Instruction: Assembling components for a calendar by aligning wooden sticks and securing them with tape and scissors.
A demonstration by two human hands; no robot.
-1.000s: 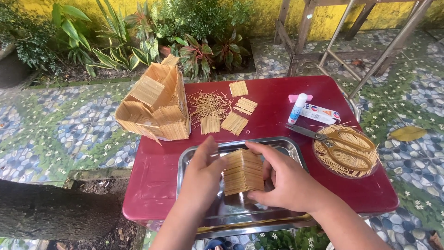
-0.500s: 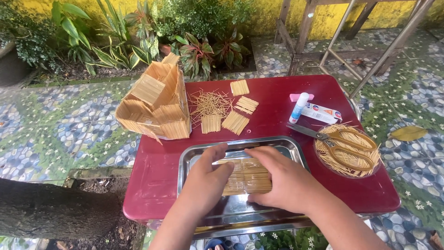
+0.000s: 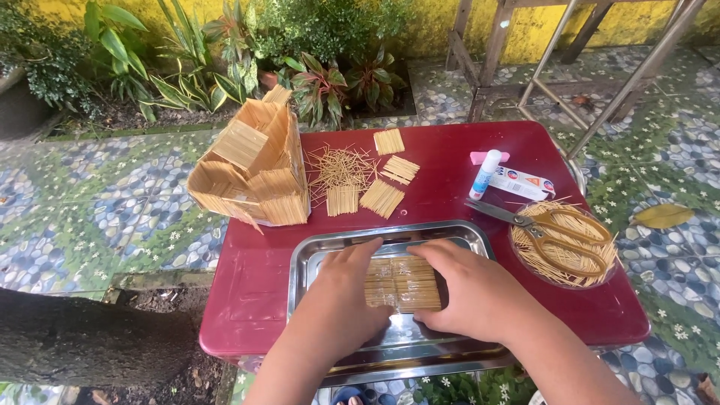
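A home garden patio (pebble paving [image 3: 90, 217], leafy plants [image 3: 322, 45]).

A flat panel of toothpicks [image 3: 403, 283] lies in the middle of a shallow, rectangular stainless-steel tray [image 3: 315, 251]. The panel is pale straw-coloured, made of thin sticks laid side by side in rows running left to right, roughly rectangular, with a faint seam down its middle where two sections meet. It rests flat on the tray's floor, its long edges about parallel to the tray's near rim. Both hands press on it: the left hand [image 3: 341, 300] covers its left edge, the right hand [image 3: 472, 296] its right edge and near corner.
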